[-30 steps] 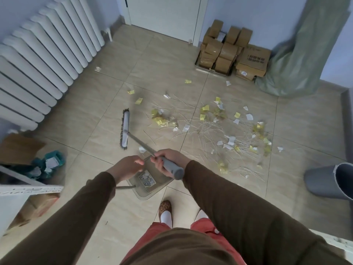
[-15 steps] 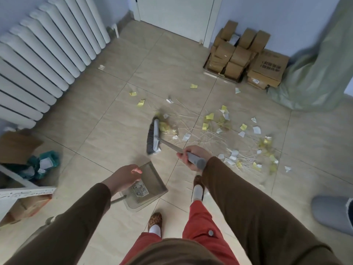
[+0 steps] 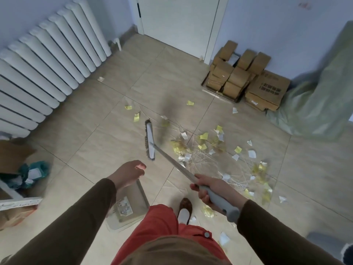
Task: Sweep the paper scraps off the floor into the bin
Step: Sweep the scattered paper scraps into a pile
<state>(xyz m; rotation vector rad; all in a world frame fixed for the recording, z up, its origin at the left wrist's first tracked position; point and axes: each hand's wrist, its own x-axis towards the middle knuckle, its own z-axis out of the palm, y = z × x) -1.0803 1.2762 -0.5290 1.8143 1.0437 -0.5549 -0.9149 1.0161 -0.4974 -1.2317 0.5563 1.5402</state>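
Note:
Yellow and white paper scraps (image 3: 204,136) lie scattered over the tiled floor ahead and to my right, with thin white strips among them. A few more sit by my foot. My right hand (image 3: 212,190) grips the grey handle of a broom. The broom head (image 3: 150,139) is at the left edge of the scrap pile. My left hand (image 3: 128,173) is curled above a clear dustpan (image 3: 131,203), whose handle is hidden under my arm. A grey bin (image 3: 322,243) shows only partly at the lower right corner.
A white radiator (image 3: 47,73) lines the left wall and a white door (image 3: 177,22) stands ahead. Stacked cardboard boxes (image 3: 248,81) and a green sack (image 3: 321,104) fill the far right corner. A box and a teal bag (image 3: 32,173) sit at the left, by a white shelf edge (image 3: 17,202).
The broom head has swung from the left of the dustpan to the edge of the scrap pile. I have stepped forward. The bin has slid toward the lower right corner of the view.

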